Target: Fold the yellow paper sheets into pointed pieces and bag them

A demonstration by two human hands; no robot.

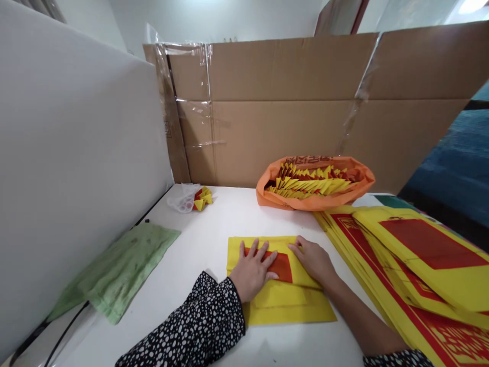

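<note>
A yellow paper sheet (294, 308) with a dark red rectangle lies on the white table in front of me, its upper part folded over the lower part. My left hand (252, 272) rests flat on the folded part, fingers spread across the red rectangle. At the upper right edge of the fold, my right hand (314, 259) has its thumb and fingertips pinched together on the paper. The underside of that pinch is hidden.
Stacked yellow and red paper sheets (431, 285) lie on the right. Behind stands an orange bag (263, 191) full of folded yellow and red pieces. A green cloth (130, 265) and a clear plastic bag (184, 198) are left; a cardboard wall (275, 127) closes the back.
</note>
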